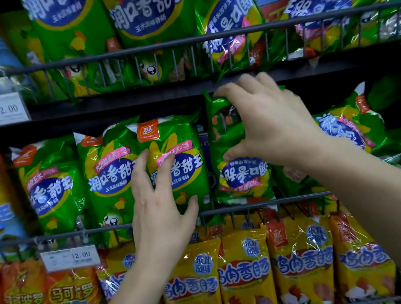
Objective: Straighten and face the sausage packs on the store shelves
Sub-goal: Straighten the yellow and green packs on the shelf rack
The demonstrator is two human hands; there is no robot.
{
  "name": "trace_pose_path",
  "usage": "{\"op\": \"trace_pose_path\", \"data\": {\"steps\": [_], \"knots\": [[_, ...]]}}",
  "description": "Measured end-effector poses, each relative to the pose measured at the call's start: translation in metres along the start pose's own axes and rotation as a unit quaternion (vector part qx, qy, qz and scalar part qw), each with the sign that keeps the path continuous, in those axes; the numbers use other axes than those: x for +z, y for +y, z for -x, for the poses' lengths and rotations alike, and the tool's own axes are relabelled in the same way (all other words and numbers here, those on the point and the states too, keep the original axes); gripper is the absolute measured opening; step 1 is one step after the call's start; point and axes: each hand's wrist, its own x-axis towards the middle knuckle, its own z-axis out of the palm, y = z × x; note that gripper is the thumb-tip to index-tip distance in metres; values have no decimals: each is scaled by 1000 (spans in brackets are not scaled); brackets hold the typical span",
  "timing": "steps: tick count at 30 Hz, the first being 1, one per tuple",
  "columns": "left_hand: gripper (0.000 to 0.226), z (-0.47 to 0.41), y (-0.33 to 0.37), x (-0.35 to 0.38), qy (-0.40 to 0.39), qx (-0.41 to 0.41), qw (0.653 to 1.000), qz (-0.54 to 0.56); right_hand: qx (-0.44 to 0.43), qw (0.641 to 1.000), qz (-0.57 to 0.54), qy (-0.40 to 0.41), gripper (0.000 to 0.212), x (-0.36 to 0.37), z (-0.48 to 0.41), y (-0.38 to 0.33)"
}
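Note:
On the middle shelf stand green corn-sausage packs. My right hand [264, 119] grips one green pack [242, 174] that hangs upside down, fingers pinching its top edge and thumb pressed on its front. My left hand [161, 198] rests with spread fingers against an upright green pack [180, 141] just to the left of it, thumb near the pack's lower right side. Two more upright green packs [110, 175] stand further left. Another green pack [345, 126] leans tilted at the right.
A wire rail [51, 236] fronts the middle shelf, with a 12.00 price tag [70, 258]. Above, more green packs [149, 12], one upside down [228, 24], sit behind an upper rail [128, 51]. Yellow sausage packs [246, 274] fill the lower shelf. Orange packs [25, 302] stand at the left.

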Motion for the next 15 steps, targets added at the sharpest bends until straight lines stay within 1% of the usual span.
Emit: {"op": "trace_pose_path", "data": {"steps": [4, 9, 12, 15], "knots": [[76, 0, -2, 1, 5, 15, 1000, -1, 42, 995, -27, 85, 105, -14, 7, 2], [72, 2, 1, 3, 32, 26, 999, -14, 101, 979, -84, 158, 102, -20, 24, 16], [67, 3, 7, 5, 31, 33, 999, 24, 130, 962, -135, 197, 100, -24, 34, 29], [60, 6, 17, 7, 23, 41, 996, 77, 165, 936, -198, 241, 101, -26, 46, 42]]}}
